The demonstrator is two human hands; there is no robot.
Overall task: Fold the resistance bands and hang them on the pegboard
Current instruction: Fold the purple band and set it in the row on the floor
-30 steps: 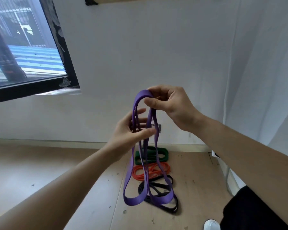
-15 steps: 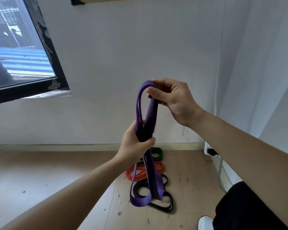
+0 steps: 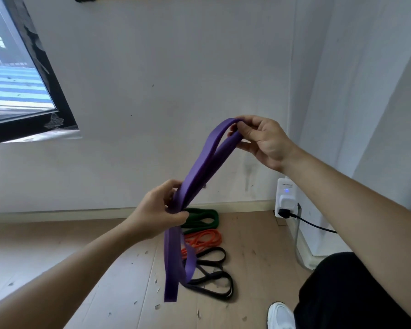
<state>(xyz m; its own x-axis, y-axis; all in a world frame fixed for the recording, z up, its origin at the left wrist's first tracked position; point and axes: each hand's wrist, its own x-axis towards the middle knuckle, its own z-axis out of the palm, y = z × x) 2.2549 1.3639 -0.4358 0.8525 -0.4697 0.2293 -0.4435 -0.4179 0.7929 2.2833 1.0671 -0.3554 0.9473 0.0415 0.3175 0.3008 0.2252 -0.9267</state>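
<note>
left hand (image 3: 157,212), the nearer one, curls its fingers round the doubled purple band (image 3: 204,162); a loop hangs below it. the band's long axis runs up and right to the right hand (image 3: 263,141), which pinches the top fold. black band (image 3: 214,276), orange band (image 3: 204,238) and green band (image 3: 202,218) lie on the floor beyond. the print on the far wall adapter (image 3: 286,198) is too small to read.

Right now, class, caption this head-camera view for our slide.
Left hand and right hand hold a purple band above a green band, orange band and black band on the floor.
</note>
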